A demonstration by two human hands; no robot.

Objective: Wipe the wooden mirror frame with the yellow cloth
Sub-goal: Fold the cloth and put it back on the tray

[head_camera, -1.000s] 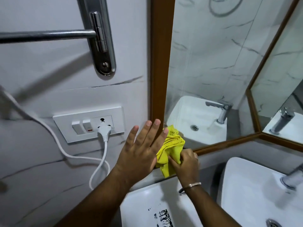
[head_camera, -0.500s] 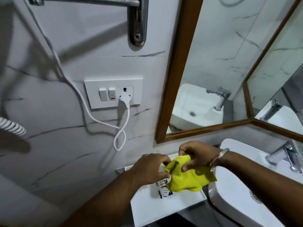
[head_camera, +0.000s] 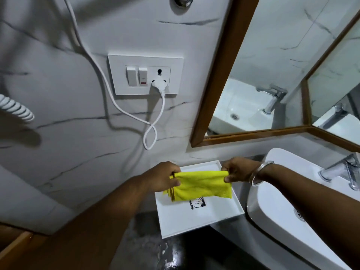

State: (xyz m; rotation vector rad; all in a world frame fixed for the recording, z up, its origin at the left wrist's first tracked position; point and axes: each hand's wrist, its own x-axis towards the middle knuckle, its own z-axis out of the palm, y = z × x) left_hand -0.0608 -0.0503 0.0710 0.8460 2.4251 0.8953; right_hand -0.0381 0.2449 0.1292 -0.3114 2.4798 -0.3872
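Observation:
The yellow cloth (head_camera: 200,185) is stretched flat between both hands, just above a white tray (head_camera: 214,217). My left hand (head_camera: 162,179) pinches its left edge. My right hand (head_camera: 238,169), with a metal bangle on the wrist, pinches its right edge. The wooden mirror frame (head_camera: 220,75) runs up the wall above and to the right of the hands, with its bottom rail (head_camera: 257,133) over the sink. Neither hand touches the frame.
A white sink (head_camera: 272,217) with a chrome tap (head_camera: 341,170) sits at the right. A wall socket plate (head_camera: 146,75) holds a white plug and looping cable (head_camera: 152,131). A coiled white cord (head_camera: 15,110) hangs at the left. Dark wet counter lies below the tray.
The cloth came off the frame's lower left corner and down over the tray. My left hand left the wall and took hold of the cloth; both hands spread it out flat.

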